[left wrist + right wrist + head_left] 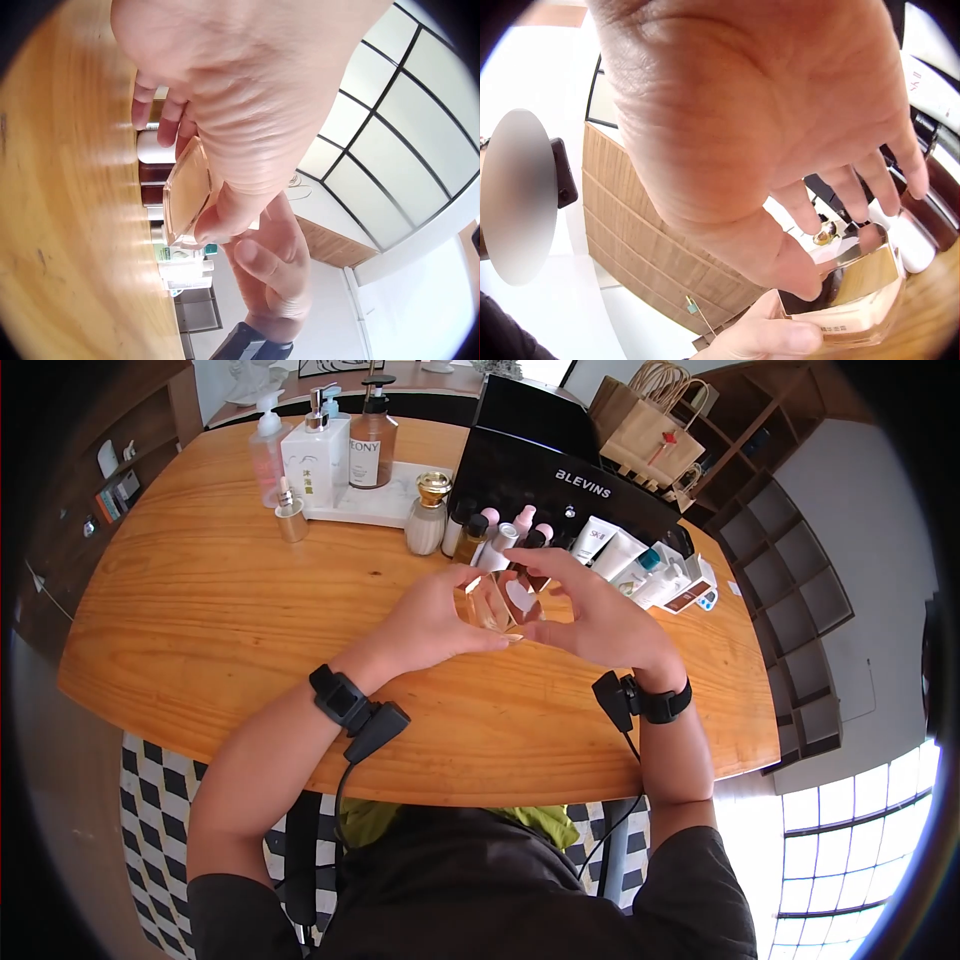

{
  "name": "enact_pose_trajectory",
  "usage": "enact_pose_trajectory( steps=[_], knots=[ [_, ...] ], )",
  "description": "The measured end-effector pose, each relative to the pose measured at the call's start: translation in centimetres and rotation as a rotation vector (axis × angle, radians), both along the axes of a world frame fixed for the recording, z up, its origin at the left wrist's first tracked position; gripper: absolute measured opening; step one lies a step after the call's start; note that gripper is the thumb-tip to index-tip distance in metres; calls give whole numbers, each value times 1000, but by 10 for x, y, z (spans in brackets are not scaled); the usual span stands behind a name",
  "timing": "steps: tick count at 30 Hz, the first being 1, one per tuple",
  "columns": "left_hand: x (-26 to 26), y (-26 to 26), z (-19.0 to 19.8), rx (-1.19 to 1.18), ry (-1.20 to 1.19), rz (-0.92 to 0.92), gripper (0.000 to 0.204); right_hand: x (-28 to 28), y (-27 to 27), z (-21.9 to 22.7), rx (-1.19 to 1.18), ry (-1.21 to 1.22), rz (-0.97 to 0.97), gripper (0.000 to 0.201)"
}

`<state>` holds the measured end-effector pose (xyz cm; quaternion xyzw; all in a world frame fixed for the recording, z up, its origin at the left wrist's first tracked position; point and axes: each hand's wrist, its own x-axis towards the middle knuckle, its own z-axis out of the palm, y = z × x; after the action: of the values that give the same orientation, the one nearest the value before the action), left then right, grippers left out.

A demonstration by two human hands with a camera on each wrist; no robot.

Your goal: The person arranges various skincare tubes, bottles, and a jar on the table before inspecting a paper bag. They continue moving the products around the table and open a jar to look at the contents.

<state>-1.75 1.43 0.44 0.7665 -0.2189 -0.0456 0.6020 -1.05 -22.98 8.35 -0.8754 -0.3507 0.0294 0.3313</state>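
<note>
A pink-tinted, faceted cream jar (485, 603) with a shiny reflective lid is raised over the wooden table, tilted on its side. My left hand (430, 618) grips it by the body, thumb along the near side. In the left wrist view the jar's flat base (187, 187) faces the camera, next to the left thumb. My right hand (605, 615) curves about the lid side, fingers spread and thumb apart from the index finger. Small lettering shows on the jar's side (847, 324) in the right wrist view. Part of the jar is hidden behind the fingers.
A black BLEVINS case (560, 475) stands behind small bottles and white tubes (592, 540). A gold-capped bottle (427, 520) stands left of it, near a white tray (395, 508) with pump bottles. A small gold-topped bottle (290, 515) and paper bags (652, 450) stand farther off.
</note>
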Motion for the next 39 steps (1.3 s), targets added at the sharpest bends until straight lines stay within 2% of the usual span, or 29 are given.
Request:
enact_pose_trajectory(
  steps=[1,3,6,10,12,15,19,21,25,28,30,33,37,39],
  knots=[
    [1,0,-1,-3,-1,0,70,-1,3,3,-3,-1,0,73],
    [3,-1,-5,9,5,6,71,-2,11,10,-56,195,-252,78],
    [0,-1,-1,40,-1,27,74,-10,21,10,-172,121,-325,86],
    [-1,-1,-3,64,-71,71,79,-11,17,5,-162,23,-195,81],
    [2,-1,-8,77,-97,74,81,-9,12,1,-105,-138,-12,77],
    [3,-1,-13,76,-134,89,83,-7,9,-1,-84,-214,98,75],
    [0,0,-4,54,-100,66,81,-6,8,0,-38,-213,102,75],
    [4,0,-9,63,-85,60,79,-9,9,4,-12,48,-37,77],
    [5,-1,-14,46,-107,84,75,-11,11,5,-5,11,-5,78],
    [4,-1,-13,66,-132,90,74,-10,11,4,-97,-73,-10,80],
    [0,0,-1,30,-53,-1,76,-8,9,0,-50,-114,26,79],
    [1,1,-1,53,-59,-24,78,-8,8,5,-69,-124,46,80],
    [7,0,-15,70,-116,27,80,-6,0,15,-96,-34,11,83],
    [6,0,-12,13,-30,12,79,-2,-7,17,11,-12,30,84]
  ],
)
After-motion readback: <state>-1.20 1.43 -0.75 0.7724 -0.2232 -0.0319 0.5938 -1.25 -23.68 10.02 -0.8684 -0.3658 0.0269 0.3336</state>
